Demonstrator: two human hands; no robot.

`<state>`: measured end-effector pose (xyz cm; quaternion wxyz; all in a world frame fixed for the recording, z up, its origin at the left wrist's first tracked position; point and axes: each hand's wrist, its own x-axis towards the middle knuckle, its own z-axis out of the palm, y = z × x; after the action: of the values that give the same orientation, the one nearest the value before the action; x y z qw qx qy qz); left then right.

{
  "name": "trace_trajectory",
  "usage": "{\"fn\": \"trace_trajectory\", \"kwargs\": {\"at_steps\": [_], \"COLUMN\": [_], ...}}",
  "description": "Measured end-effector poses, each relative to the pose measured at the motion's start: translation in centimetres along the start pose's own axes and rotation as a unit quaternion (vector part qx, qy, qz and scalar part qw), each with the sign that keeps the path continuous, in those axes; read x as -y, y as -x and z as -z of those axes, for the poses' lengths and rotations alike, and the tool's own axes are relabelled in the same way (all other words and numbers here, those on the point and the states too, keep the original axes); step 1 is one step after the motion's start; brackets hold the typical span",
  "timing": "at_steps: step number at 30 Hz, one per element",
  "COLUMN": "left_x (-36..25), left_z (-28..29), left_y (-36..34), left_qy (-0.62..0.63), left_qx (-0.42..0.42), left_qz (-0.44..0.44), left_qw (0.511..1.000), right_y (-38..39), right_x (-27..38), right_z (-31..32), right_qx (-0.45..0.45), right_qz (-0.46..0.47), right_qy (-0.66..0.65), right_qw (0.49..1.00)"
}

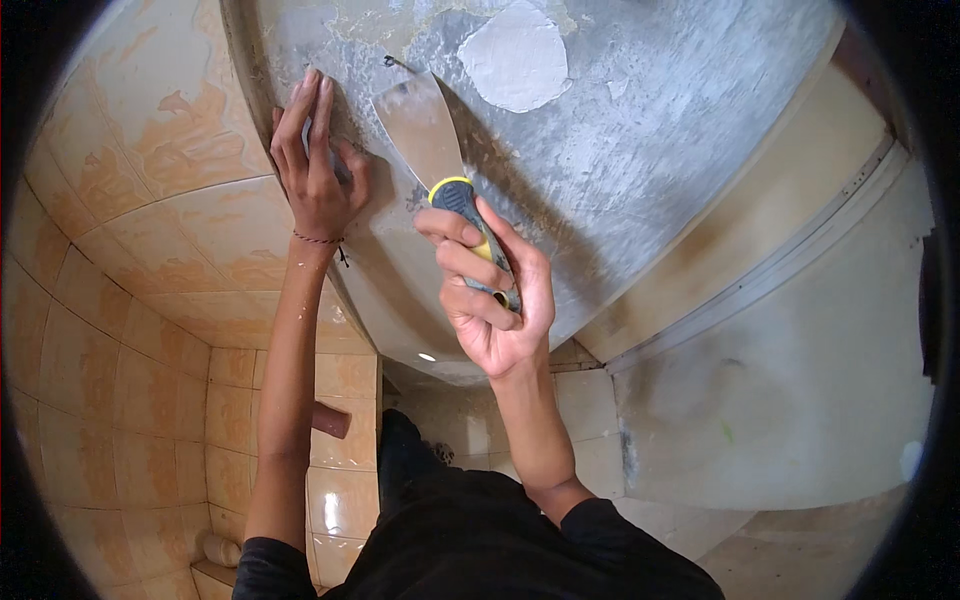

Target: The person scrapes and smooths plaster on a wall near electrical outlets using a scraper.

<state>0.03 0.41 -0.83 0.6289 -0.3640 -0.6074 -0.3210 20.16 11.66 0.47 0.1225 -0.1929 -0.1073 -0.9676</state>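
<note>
My right hand (pixel 492 296) grips the grey and yellow handle of a putty knife (pixel 425 138). Its wide metal blade lies flat against a rough grey wall (pixel 640 150), tip pointing up and left. Just above the blade sits a pale patch of old plaster (pixel 515 55). My left hand (pixel 315 160) presses flat on the wall's left edge, fingers spread upward, beside the blade. A thin red string circles that wrist.
Beige and orange glazed tiles (pixel 150 260) cover the wall on the left and run down to the floor. A pale door panel (pixel 790 380) with a frame stands at the right. A brown pipe stub (pixel 330 420) sticks out of the tiles low down.
</note>
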Motion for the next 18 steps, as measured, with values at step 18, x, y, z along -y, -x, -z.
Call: {"fn": "trace_trajectory", "kwargs": {"at_steps": [18], "left_x": [-0.17], "left_z": [-0.04], "left_y": [-0.17], "left_qy": [0.002], "left_qx": [-0.003], "left_qz": [-0.005], "left_qw": [1.0], "right_y": [0.08], "right_x": [0.03], "right_z": [-0.01], "right_qx": [0.003], "right_qz": [0.003], "right_qy": [-0.006], "right_qw": [1.0]}}
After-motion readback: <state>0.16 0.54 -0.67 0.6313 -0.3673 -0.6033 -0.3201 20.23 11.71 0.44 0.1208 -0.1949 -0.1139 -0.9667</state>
